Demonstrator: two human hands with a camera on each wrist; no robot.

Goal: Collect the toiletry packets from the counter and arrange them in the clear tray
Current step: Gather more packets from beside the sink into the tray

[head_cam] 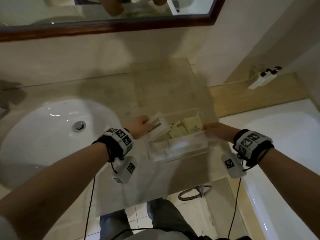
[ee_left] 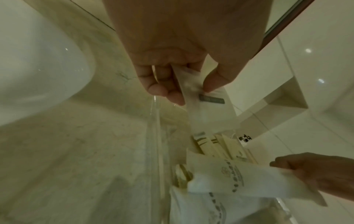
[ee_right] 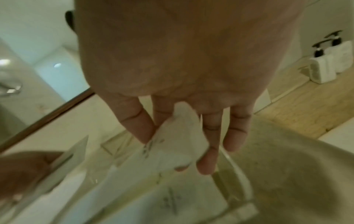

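The clear tray [head_cam: 199, 113] sits on the beige counter right of the sink. Cream sachets [head_cam: 176, 129] and a cream box [head_cam: 192, 125] lie inside it, with long white packets [head_cam: 174, 148] along its near side. My left hand [head_cam: 141, 122] pinches a white packet with a grey bar [head_cam: 158, 125] over the tray's left end; in the left wrist view that packet [ee_left: 206, 104] stands between thumb and fingers. My right hand [head_cam: 216, 130] grips another long white packet [head_cam: 199, 135] at the tray's right end; the right wrist view shows this packet [ee_right: 172, 144] held between the fingers.
The white sink basin [head_cam: 52, 135] lies to the left, a bathtub [head_cam: 285, 153] to the right. Pump bottles [head_cam: 263, 77] stand on the tub ledge. A framed mirror [head_cam: 110, 26] hangs above. A towel ring [head_cam: 195, 192] hangs under the counter edge.
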